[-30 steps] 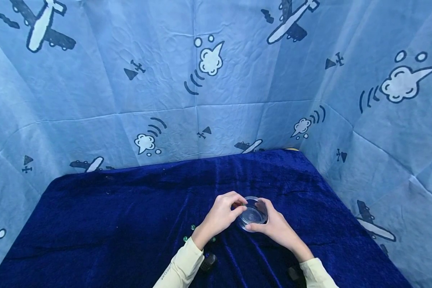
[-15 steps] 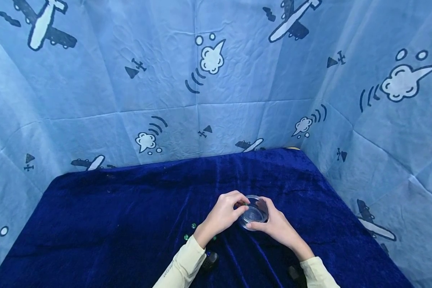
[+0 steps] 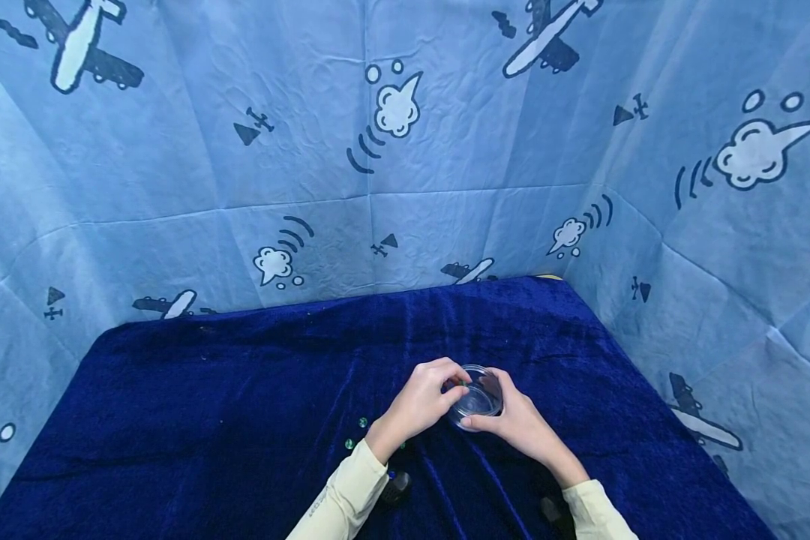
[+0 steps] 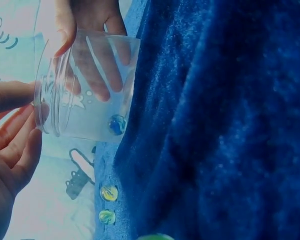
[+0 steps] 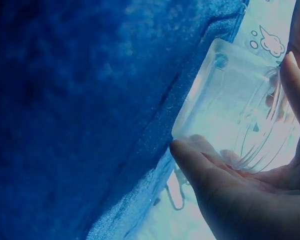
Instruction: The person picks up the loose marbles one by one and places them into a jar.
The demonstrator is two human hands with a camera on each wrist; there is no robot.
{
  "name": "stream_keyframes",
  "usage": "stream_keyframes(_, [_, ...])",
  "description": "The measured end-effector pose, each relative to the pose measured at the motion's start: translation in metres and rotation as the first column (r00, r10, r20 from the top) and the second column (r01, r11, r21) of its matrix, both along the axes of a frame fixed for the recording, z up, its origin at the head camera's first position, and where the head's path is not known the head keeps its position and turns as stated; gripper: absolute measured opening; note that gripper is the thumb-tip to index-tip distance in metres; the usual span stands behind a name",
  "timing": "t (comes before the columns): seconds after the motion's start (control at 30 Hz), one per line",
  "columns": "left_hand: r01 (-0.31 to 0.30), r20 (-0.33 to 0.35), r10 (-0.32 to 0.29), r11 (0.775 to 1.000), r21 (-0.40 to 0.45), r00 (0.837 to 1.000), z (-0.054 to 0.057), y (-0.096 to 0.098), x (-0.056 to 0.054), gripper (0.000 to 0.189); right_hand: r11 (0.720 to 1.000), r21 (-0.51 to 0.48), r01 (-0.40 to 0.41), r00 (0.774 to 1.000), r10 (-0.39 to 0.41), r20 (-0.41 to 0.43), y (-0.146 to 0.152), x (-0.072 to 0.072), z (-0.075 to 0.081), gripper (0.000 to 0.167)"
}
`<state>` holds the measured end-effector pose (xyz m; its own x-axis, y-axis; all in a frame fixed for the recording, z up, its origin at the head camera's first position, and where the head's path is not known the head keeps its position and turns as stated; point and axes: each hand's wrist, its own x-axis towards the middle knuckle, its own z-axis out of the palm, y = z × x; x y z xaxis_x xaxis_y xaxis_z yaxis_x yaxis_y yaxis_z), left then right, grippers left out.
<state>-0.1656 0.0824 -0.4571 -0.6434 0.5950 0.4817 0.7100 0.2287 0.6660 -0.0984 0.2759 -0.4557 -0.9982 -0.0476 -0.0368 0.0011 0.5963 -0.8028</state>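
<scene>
We see a clear jar (image 3: 479, 405) in front of the person, right of centre on the dark blue velvety surface (image 3: 175, 405), its threaded mouth uppermost; from these angles we cannot tell whether its base rests on the cloth or is held just above it. The right hand (image 3: 521, 427) has its grip curled round the jar's wall on the right side, the thumb toward the near side of the rim and the fingers along the far side. The left hand (image 3: 420, 397) comes in from the left, and its grip is a pinch of thumb and fingers right at the mouth; we make out only a speck of a small green thing (image 3: 465, 383) between the fingertips, too small to name surely. Inside, low by the base, we find a blue marble (image 4: 117, 124). Near the left wrist, well apart from the jar, small green marbles (image 3: 363, 422) lie loose on the cloth, one of them partly hidden by the wrist; the left wrist view gives one of the loose ones a yellowish tint. Both arms wear pale yellow sleeves (image 3: 344, 491), and a dark device (image 3: 397, 487) sits beside the left cuff. Behind the surface we have a light blue backdrop (image 3: 310, 165) printed with planes and puffs of cloud, creased and folded round the sides.
</scene>
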Motion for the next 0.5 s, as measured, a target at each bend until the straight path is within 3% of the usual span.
stream_keyframes(0.5, [-0.003,-0.012,0.003,0.999,-0.036,1.0,-0.0015,0.0031,0.0007,0.009,1.0,-0.015,-0.007,1.0,0.007,0.009,0.0011,0.0014,0.0009,0.09])
